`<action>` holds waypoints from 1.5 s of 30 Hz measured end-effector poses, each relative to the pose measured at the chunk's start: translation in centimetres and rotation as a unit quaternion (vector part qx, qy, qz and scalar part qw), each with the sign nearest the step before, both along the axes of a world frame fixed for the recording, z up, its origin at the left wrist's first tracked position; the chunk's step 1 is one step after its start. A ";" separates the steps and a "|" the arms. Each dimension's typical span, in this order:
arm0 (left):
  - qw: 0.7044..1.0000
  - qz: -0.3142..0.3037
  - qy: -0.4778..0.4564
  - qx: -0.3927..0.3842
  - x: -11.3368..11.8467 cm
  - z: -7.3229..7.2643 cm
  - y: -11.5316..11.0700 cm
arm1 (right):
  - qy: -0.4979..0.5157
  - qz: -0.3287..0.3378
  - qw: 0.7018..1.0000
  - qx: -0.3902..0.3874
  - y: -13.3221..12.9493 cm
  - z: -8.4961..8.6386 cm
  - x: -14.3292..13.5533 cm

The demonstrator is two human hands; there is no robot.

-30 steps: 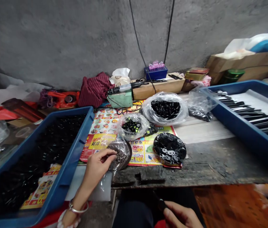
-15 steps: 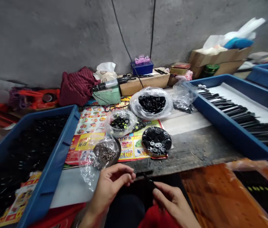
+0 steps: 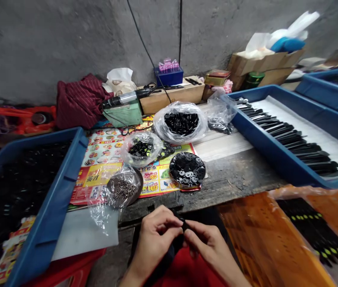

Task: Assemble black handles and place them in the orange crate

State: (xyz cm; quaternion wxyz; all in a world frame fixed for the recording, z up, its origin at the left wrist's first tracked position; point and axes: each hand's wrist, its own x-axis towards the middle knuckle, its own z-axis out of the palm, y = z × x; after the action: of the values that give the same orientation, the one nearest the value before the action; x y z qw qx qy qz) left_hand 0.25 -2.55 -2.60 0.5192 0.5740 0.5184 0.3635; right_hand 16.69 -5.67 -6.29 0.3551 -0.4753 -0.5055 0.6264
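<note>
"Locate black part [image 3: 183,228]?"

"Below front edge of bench [image 3: 246,171]: clamped in right hand [image 3: 209,244]. Alongside, left hand [image 3: 158,235], fingertips together; contents unclear."

"Handling?"

"Ideally, brace firmly, align squarely. On bench: dish [image 3: 140,184] with metal fasteners [image 3: 123,189]."

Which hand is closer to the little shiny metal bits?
Left. The left hand is in front of the metal bits, a little to the right; the right hand is farther right.
</note>
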 end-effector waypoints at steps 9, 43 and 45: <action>0.999 -0.013 -0.010 -0.042 0.3 0.2 -0.2 | -0.110 -0.055 0.972 0.200 -1.1 -0.2 0.0; 0.933 -0.309 0.170 0.069 -2.7 0.5 1.4 | 0.099 0.147 0.973 -0.151 -0.5 -1.2 1.3; 0.936 -0.299 0.172 0.072 -2.7 0.6 1.4 | 0.099 0.145 0.972 -0.154 -0.2 -1.0 1.5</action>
State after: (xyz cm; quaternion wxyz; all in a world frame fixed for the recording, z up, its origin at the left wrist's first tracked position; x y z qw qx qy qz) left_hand -2.41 -1.19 -2.01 0.4639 0.7921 0.3769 0.1238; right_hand 18.16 -5.89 -7.27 0.2320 -0.3813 -0.4288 0.7855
